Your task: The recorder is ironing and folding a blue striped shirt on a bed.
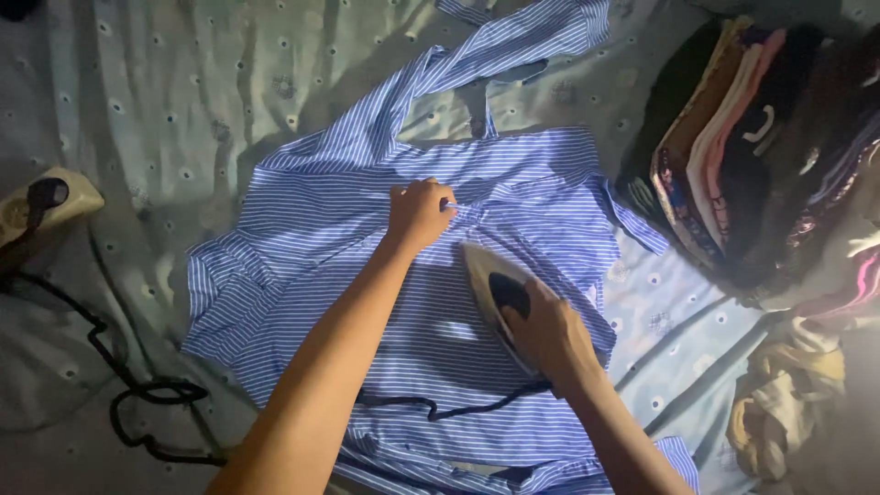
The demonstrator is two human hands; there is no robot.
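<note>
Fingers of right hand around iron, handle hidden; left hand bunching striped shirt.

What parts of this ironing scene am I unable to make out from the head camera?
- Iron soleplate: face-down on the striped shirt.
- Iron handle: covered by right hand.
- Left hand fingertips: curled into the fabric.
- Shirt's lower hem: cut off by bottom edge.
- Folded clothes pile: dim, cut off at right edge.

The one camera sits on my head, looking steeply down and close over my outstretched forearms at the bed, which fills the frame; the shirt lies at centre.
</note>
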